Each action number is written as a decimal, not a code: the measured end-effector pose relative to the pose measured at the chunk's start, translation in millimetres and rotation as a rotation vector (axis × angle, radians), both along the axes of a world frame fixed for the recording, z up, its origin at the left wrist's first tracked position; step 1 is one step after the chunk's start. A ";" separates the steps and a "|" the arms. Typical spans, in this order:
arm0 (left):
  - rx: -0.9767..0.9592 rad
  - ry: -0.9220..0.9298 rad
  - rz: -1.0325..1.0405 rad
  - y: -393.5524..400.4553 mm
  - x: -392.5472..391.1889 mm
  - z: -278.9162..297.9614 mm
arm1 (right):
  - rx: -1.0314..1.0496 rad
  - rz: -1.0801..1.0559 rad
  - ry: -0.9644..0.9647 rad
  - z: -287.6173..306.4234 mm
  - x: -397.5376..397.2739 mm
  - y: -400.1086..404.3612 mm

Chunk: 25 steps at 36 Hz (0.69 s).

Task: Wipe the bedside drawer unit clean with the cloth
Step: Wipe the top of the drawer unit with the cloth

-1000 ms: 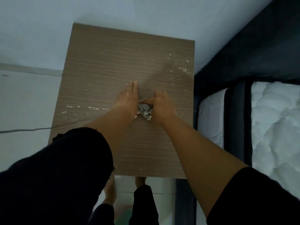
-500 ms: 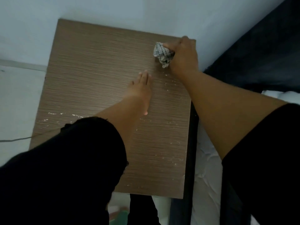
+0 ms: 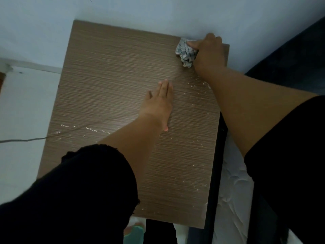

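Note:
The bedside drawer unit's brown wood-grain top (image 3: 112, 81) fills the middle of the view, seen from above. My right hand (image 3: 209, 51) is at its far right corner by the wall, shut on a crumpled checked cloth (image 3: 186, 52) that presses on the surface. My left hand (image 3: 159, 104) lies flat on the middle of the top, fingers together and pointing away from me. White specks and streaks (image 3: 197, 88) show beside the right forearm, across the left part and near the front edge.
A pale blue wall (image 3: 158, 13) stands right behind the unit. A bed with a white mattress (image 3: 232, 199) and dark frame lies close on the right. White floor with a thin cable (image 3: 22, 139) is on the left. My feet show below the front edge.
My right hand carried the cloth from the middle of the top, beside the left hand, to the far right corner. The left hand stayed flat near the middle.

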<state>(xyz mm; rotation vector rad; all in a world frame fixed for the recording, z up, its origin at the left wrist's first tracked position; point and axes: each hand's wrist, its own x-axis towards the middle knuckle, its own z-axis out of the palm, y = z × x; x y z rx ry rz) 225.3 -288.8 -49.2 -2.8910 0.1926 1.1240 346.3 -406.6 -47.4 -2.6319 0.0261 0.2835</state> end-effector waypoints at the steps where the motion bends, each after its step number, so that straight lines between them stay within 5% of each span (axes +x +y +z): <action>1: -0.006 -0.010 0.018 0.6 -1.8 0.0 | -0.006 0.035 -0.003 0.1 -5.1 0.0; 13: -0.126 -0.113 0.246 1.9 -19.9 8.1 | -0.157 0.224 0.035 -8.6 -122.1 1.2; 25: -0.042 -0.009 0.086 14.6 -47.8 12.4 | -0.058 0.288 0.138 -9.9 -171.3 -9.6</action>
